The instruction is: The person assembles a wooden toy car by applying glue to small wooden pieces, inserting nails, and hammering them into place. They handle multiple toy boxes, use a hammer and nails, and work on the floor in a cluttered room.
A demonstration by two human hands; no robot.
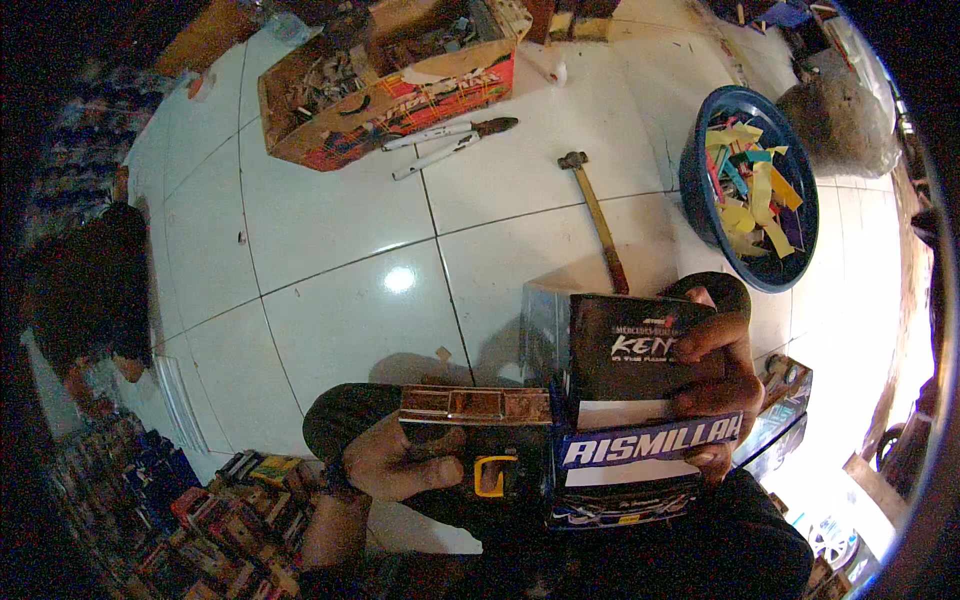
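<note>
Over my lap I hold a toy truck cab (625, 500), a boxy dark model with a printed front, a blue lettered band and a white strip. Its black side (515, 450) carries a yellow-outlined shape, and a brown ledge (475, 403) runs along that side's upper edge. My left hand (400, 463) grips this side, thumb lying on the black face. Around the opposite side wraps my right hand (722, 365), its fingers pressed on the dark lettered panel (615, 350) and the blue band. The undersides of the cab and some fingertips are hidden.
Beyond the cab, a wooden-handled hammer (600, 225) lies on the white tiled floor (340, 300). White-handled snips (445, 140) rest beside a cardboard box (400, 110) of scraps. At right stands a blue basin (690, 190) with coloured offcuts. Stacked small pieces (220, 530) fill the lower left.
</note>
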